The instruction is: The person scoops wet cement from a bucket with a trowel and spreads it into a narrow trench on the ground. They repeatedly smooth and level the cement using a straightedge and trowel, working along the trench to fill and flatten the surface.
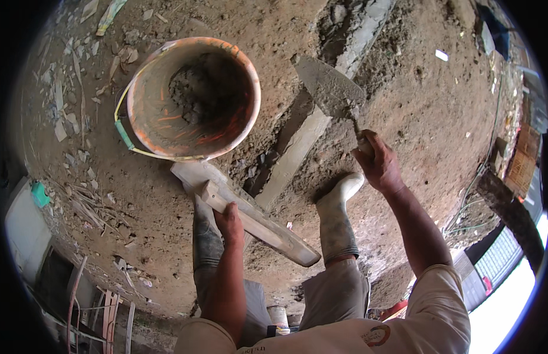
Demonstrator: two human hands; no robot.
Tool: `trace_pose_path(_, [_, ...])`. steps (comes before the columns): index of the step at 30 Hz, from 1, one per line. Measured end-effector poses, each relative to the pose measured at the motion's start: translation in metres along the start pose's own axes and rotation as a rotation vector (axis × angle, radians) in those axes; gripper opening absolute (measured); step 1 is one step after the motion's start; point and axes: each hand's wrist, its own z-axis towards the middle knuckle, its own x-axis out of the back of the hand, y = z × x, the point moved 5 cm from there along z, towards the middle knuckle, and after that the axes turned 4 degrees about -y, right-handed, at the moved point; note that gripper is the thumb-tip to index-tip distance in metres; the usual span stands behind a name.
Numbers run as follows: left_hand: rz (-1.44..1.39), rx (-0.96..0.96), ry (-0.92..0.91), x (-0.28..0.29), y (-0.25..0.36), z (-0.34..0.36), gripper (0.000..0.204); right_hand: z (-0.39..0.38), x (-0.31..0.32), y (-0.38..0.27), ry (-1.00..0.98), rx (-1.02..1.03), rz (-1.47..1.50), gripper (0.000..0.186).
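Gripping wooden float (pixel 250 215) handle with left hand (pixel 229 221), fingers wrapped tight. Clamping right hand (pixel 377 162) on trowel (pixel 330 88) handle, mortar-caked blade pointing up-left above fist. Standing on bare packed dirt ground (pixel 415 112), rubble scattered far left. Orange bucket (pixel 194 97) sitting just above left hand. Extending both arms forward, hands well apart, boots (pixel 336 218) between.

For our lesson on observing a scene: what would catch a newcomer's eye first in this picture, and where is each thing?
First, the orange bucket at upper left, smeared grey inside, standing on the dirt ground. Right of it, the right hand holds a pointed trowel above a pale strip of mortar. Lower down, the left hand grips a long wooden float, between two mud-caked boots.
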Motion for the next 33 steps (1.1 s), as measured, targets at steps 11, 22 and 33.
trace_pose_path(11, [0.112, -0.051, 0.106, 0.023, 0.014, 0.0, 0.059, 0.137, -0.088, -0.259, -0.382, 0.361, -0.985, 0.022])
trace_pose_path(22, [0.028, -0.006, 0.143, 0.038, 0.03, 0.0, 0.05, 0.139, -0.18, -0.25, -0.58, 0.003, -0.781, 0.027])
trace_pose_path(33, [0.085, -0.022, 0.082, 0.035, 0.042, 0.0, 0.044, 0.124, -0.179, -0.237, -0.576, -0.097, -0.5, 0.031])
